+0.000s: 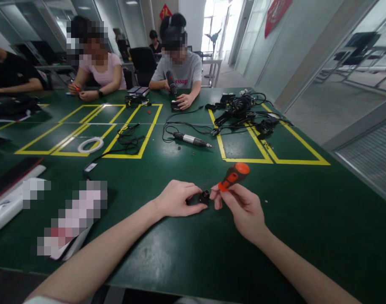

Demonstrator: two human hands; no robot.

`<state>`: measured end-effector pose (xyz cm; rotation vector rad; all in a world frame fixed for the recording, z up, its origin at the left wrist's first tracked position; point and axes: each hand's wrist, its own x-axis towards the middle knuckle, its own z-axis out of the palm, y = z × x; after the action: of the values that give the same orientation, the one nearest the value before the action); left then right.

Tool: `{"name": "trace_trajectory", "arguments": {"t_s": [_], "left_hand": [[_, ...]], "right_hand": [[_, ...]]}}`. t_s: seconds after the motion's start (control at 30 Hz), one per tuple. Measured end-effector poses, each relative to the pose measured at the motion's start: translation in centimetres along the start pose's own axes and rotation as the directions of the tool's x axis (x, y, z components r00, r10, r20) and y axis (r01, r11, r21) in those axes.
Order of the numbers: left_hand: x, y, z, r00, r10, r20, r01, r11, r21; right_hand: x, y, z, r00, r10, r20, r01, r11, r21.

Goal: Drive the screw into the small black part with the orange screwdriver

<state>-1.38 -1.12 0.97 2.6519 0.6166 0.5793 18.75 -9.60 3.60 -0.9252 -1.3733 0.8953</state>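
My left hand [183, 199] grips a small black cylindrical part [204, 196] between thumb and fingers, low over the green table. The part's round open end faces up. In my right hand [243, 207] is a screwdriver [233, 176] with an orange and dark grey handle, pinched near the lower end of the handle. The handle tilts up and to the right. My fingers hide the screwdriver's shaft and tip. The two hands are close together, with the screwdriver just right of the black part.
A grey and black pen-shaped electric tool [193, 139] lies beyond my hands, its cable running back. Tangled black cables [240, 107] pile up at the right. A white ring [90, 145] sits inside yellow tape. Across the table a person holds a power screwdriver [171, 82].
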Motion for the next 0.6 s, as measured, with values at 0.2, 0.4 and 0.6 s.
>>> {"name": "trace_trajectory", "arguments": {"t_s": [0.2, 0.4, 0.6], "left_hand": [[0.12, 0.01, 0.36, 1.000, -0.009, 0.009, 0.009, 1.000, -0.011], [0.02, 0.18, 0.53, 1.000, -0.017, 0.017, 0.017, 1.000, -0.013], [-0.02, 0.26, 0.49, 1.000, -0.002, 0.025, 0.002, 1.000, -0.009]], "right_hand": [[-0.50, 0.23, -0.17, 1.000, 0.000, -0.025, 0.000, 1.000, -0.021], [-0.54, -0.13, -0.51, 1.000, -0.005, 0.012, 0.006, 0.999, -0.042], [-0.68, -0.02, -0.16, 0.999, 0.005, -0.052, -0.004, 1.000, 0.009]]}}
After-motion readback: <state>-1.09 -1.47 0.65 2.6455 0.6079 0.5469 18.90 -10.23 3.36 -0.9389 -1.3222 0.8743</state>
